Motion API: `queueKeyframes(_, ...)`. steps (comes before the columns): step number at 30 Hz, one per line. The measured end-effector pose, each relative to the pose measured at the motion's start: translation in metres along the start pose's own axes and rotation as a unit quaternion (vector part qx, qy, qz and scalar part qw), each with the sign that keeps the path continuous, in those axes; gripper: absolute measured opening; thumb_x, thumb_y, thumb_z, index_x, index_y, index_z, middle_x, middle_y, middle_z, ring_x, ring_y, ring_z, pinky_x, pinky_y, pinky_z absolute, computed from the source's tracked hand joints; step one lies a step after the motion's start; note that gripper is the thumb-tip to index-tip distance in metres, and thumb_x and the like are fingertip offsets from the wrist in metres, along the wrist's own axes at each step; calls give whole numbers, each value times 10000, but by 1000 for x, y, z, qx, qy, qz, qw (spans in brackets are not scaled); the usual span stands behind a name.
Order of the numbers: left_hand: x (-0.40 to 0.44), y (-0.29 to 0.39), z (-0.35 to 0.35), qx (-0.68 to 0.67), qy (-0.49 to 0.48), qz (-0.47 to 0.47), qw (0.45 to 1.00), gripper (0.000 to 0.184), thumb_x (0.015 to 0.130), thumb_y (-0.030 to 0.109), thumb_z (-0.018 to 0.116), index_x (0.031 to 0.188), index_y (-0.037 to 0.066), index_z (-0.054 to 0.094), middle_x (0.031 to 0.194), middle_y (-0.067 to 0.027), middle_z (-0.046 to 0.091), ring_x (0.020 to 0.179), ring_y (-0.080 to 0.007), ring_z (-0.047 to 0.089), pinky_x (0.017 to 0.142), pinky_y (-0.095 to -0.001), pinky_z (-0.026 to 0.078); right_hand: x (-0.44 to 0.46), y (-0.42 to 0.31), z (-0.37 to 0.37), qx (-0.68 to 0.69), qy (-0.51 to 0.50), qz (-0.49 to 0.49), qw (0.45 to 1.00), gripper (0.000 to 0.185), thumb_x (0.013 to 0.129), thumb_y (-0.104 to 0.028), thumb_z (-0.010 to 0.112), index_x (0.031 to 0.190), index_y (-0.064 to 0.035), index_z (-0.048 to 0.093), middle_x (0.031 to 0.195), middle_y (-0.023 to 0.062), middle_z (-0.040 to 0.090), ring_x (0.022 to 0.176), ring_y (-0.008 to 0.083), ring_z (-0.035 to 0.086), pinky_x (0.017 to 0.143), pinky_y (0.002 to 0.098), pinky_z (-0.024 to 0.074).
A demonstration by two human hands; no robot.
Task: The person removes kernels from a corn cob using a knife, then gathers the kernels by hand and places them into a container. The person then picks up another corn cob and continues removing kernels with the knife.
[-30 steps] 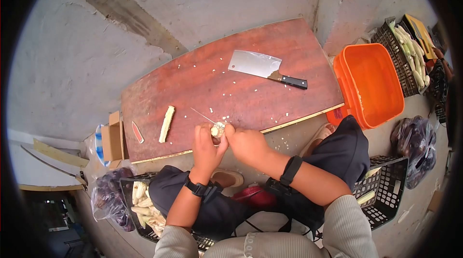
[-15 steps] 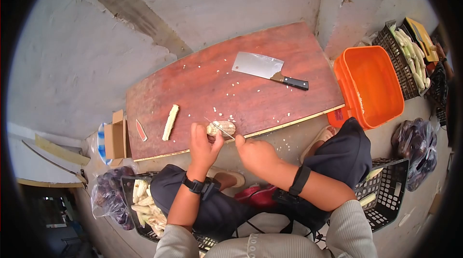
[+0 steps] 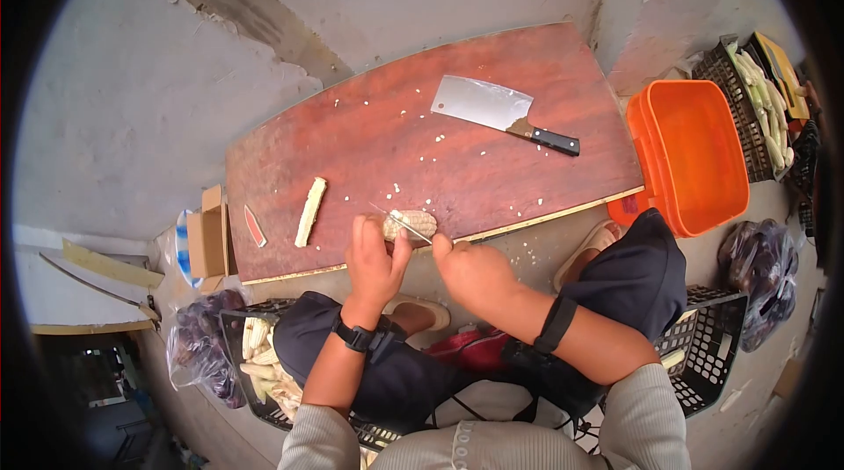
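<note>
A pale ear of corn (image 3: 418, 221) lies near the front edge of the red-brown table (image 3: 369, 136). My left hand (image 3: 376, 257) is closed on its left end, thumb and fingers pinching it. In my right hand (image 3: 479, 278) is a small knife (image 3: 407, 225), its thin blade lying across the corn; its handle is hidden in my fist. Farther back rests a cleaver (image 3: 483, 103) with a black handle. A stripped corn cob (image 3: 310, 212) lies left of my hands, beside a small red-and-white pointed piece (image 3: 255, 226). Loose kernels are scattered about the tabletop.
An orange bin (image 3: 694, 158) stands off the table's right end, near a crate of corn (image 3: 763, 109). Black crates flank my legs; the left one holds husked corn (image 3: 268, 373). Plastic bags (image 3: 207, 338) and a cardboard box (image 3: 208, 237) are at the left.
The view has shifted slightly, so the table and cleaver appear a little differently placed. Both hands keep their hold, and the knife blade stays across the corn.
</note>
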State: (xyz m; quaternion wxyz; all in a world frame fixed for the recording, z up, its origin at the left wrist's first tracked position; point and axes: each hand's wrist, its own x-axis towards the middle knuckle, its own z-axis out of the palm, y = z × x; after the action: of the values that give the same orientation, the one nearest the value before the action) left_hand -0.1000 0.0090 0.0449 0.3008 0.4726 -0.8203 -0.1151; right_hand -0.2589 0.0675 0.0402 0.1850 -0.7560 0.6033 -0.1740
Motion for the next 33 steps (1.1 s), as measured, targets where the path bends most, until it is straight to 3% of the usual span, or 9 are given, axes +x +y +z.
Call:
queueKeyframes(2,-3,0,4,40,-12,27,999,256,778,128,657,962,0,535,855,-145,510,603,-302,541,527,-401,439,9,-3,-1,-11,26,4,1000,89,827,-111,524,849,-44,471,639,105,618,552,251,645,462,346,508)
queueKeyframes(5,-3,7,12,3,-5,-13,1000,263,764,131,664,954,3,535,871,-147,523,614,-318,539,535,-416,436,21,2,1,2,47,-1,999,99,853,-145,516,845,-55,475,636,96,619,553,238,647,458,343,508)
queueKeyframes(17,-6,8,6,-15,38,6,999,292,795,119,672,991,-19,505,929,-159,514,626,-269,579,508,-352,473,17,-4,19,33,87,-1,996,118,884,-156,491,847,-47,463,618,110,602,533,253,638,447,353,504)
queueKeyframes(20,-2,12,1,-21,14,-37,999,310,801,119,658,1022,-24,495,967,-178,495,686,-305,579,561,-377,484,22,-5,22,32,98,6,995,117,888,-151,485,842,-47,460,617,108,602,516,252,632,440,345,502)
queueKeyframes(26,1,4,8,21,-2,-20,1000,307,819,133,622,1044,-27,488,975,-201,483,805,-382,542,653,-437,459,15,-6,19,13,88,18,996,85,849,-116,502,847,-41,464,627,108,610,523,252,636,443,339,505)
queueKeyframes(29,9,-11,5,7,31,-9,999,301,825,134,613,1046,-27,486,974,-206,483,773,-390,534,634,-438,446,1,-6,13,7,63,29,998,89,813,-92,521,852,-35,464,632,117,610,543,261,644,458,351,514)
queueKeyframes(33,11,-5,2,22,-13,-33,999,295,821,120,611,1044,-24,480,958,-205,482,778,-397,526,645,-442,437,0,-4,6,-5,35,37,999,100,798,-79,528,857,-30,465,622,115,597,542,266,641,455,356,515)
